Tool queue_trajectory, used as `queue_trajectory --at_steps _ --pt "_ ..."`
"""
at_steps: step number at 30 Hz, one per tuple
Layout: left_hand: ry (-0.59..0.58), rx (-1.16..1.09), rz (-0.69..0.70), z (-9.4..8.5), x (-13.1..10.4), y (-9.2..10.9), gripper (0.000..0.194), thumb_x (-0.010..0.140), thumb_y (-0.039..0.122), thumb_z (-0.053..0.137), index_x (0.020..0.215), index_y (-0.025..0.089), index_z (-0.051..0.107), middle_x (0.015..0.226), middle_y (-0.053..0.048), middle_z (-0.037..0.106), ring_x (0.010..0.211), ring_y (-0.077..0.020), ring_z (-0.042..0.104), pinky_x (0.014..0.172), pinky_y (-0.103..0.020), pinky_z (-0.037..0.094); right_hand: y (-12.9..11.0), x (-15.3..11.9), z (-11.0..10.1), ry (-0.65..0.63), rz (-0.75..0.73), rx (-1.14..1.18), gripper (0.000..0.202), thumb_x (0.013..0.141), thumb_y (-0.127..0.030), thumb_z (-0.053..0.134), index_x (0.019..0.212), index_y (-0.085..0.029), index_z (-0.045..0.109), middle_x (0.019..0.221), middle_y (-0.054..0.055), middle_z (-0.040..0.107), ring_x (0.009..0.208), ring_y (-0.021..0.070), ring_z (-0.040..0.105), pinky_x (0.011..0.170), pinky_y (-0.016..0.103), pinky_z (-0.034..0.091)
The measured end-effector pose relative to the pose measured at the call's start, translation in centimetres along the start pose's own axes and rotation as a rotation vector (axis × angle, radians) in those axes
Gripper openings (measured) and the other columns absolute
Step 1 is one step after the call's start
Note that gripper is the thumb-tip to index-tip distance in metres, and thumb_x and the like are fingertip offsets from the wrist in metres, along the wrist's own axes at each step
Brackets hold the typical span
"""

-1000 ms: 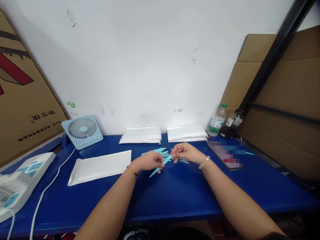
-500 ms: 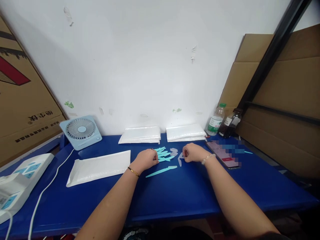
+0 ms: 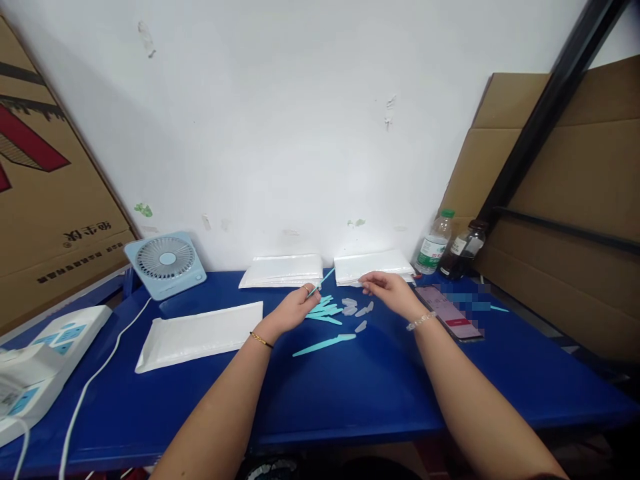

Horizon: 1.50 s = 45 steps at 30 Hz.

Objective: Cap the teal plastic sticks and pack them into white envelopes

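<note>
Between thumb and fingers, my left hand (image 3: 295,308) grips a thin teal eyebrow razor (image 3: 327,275), which points up and to the right. Beneath that hand lies a loose pile of teal eyebrow razors (image 3: 327,311). Several clear plastic caps (image 3: 349,307) are scattered right of the pile. My right hand (image 3: 386,291) hovers above and right of the caps, its thumb and fingertips pinched together; whatever is between them is too small to make out. Nearer to me, a single eyebrow razor (image 3: 324,344) lies apart on the blue table (image 3: 350,400).
White padded mailers stand at the back, one stack left (image 3: 283,268) and one right (image 3: 373,265); another mailer (image 3: 200,337) lies at left. A fan (image 3: 167,263) and power strip (image 3: 60,353) are further left. A phone (image 3: 450,313) and two bottles (image 3: 435,243) stay right.
My left hand has lifted an eyebrow razor from the pile. My right hand has moved up and away from the caps, which now lie more spread out.
</note>
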<state>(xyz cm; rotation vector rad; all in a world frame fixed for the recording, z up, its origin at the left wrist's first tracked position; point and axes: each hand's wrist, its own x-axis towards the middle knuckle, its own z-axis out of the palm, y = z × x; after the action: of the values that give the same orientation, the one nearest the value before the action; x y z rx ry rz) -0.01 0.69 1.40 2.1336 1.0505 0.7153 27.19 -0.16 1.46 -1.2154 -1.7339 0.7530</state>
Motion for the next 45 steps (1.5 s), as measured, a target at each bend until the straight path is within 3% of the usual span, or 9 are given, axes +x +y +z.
queue_trajectory --at_steps 6,11,21,28,33,36,39,41,45 --pt "-0.106 0.009 0.040 -0.1 -0.2 0.8 0.051 0.091 0.052 0.029 0.075 0.017 0.062 0.074 0.000 0.053 0.069 -0.0130 0.047 0.068 -0.025 0.036 -1.1 -0.1 0.1 0.101 0.019 0.302 0.033 0.071 -0.045 0.070 0.086 -0.016 0.065 0.068 0.005 0.066 0.063 0.0160 0.061 0.062 0.029 0.049" --pt "-0.205 -0.007 0.017 -0.3 -0.4 1.2 0.053 0.090 0.053 0.031 0.070 0.016 0.064 0.075 0.000 0.054 0.069 -0.0127 0.047 0.068 -0.024 0.036 -1.6 -0.4 0.2 0.120 -0.019 0.278 0.030 0.072 -0.046 0.069 0.078 -0.017 0.064 0.067 0.001 0.060 0.061 0.0127 0.054 0.062 0.027 0.044" --pt "-0.214 0.019 0.020 0.0 -0.2 0.8 0.054 0.090 0.053 0.030 0.071 0.016 0.064 0.074 -0.001 0.055 0.070 -0.0133 0.048 0.069 -0.024 0.036 -1.3 -0.3 1.0 0.102 -0.059 0.146 0.029 0.073 -0.046 0.067 0.075 -0.018 0.062 0.074 0.001 0.058 0.071 0.0143 0.050 0.067 0.027 0.041" --pt "-0.282 0.058 0.035 -0.1 -0.4 0.9 0.056 0.089 0.055 0.029 0.072 0.016 0.066 0.072 -0.001 0.057 0.069 -0.0138 0.049 0.068 -0.024 0.037 -2.0 -0.7 2.4 -0.025 -0.070 0.085 0.027 0.074 -0.044 0.066 0.073 -0.017 0.065 0.071 0.001 0.058 0.067 0.0137 0.051 0.064 0.027 0.042" --pt "-0.341 0.173 0.039 0.2 -0.9 0.9 0.049 0.087 0.055 0.038 0.079 0.018 0.068 0.069 -0.001 0.060 0.063 -0.0145 0.051 0.059 -0.024 0.035 -2.1 -0.8 1.4 -0.260 -0.024 -0.057 0.024 0.071 -0.041 0.069 0.071 -0.017 0.070 0.070 0.002 0.061 0.063 0.0133 0.055 0.058 0.025 0.043" --pt "-0.231 0.373 0.040 0.8 -0.8 0.5 0.035 0.084 0.047 0.048 0.081 0.019 0.068 0.070 -0.003 0.061 0.065 -0.0170 0.053 0.058 -0.025 0.035 -1.6 -0.9 1.1 -0.380 -0.024 -0.152 0.020 0.071 -0.037 0.069 0.071 -0.017 0.070 0.072 0.003 0.063 0.063 0.0135 0.057 0.057 0.024 0.043" --pt "-0.127 0.518 0.064 1.2 -0.4 -0.3 0.021 0.081 0.032 0.055 0.095 0.021 0.067 0.091 -0.006 0.063 0.078 -0.0194 0.057 0.066 -0.026 0.039 -0.8 -0.9 1.1 -0.416 -0.040 -0.258 0.014 0.071 -0.032 0.069 0.074 -0.018 0.070 0.075 0.002 0.062 0.063 0.0129 0.057 0.057 0.023 0.042" --pt "-0.112 0.581 0.082 1.4 -0.2 -0.8 0.024 0.079 0.027 0.057 0.101 0.023 0.065 0.100 -0.007 0.061 0.084 -0.0202 0.057 0.071 -0.027 0.041 -0.3 -0.9 1.2 -0.449 -0.057 -0.340 0.014 0.067 -0.026 0.070 0.080 -0.019 0.071 0.076 0.001 0.061 0.065 0.0131 0.057 0.058 0.023 0.042" --pt "-0.114 0.642 0.074 2.0 0.2 -1.4 0.016 0.079 0.026 0.057 0.091 0.021 0.066 0.096 -0.007 0.060 0.084 -0.0205 0.058 0.073 -0.028 0.042 0.3 -0.8 1.1 -0.491 -0.030 -0.469 0.019 0.062 -0.015 0.070 0.081 -0.020 0.070 0.076 0.001 0.063 0.067 0.0144 0.058 0.060 0.023 0.042"
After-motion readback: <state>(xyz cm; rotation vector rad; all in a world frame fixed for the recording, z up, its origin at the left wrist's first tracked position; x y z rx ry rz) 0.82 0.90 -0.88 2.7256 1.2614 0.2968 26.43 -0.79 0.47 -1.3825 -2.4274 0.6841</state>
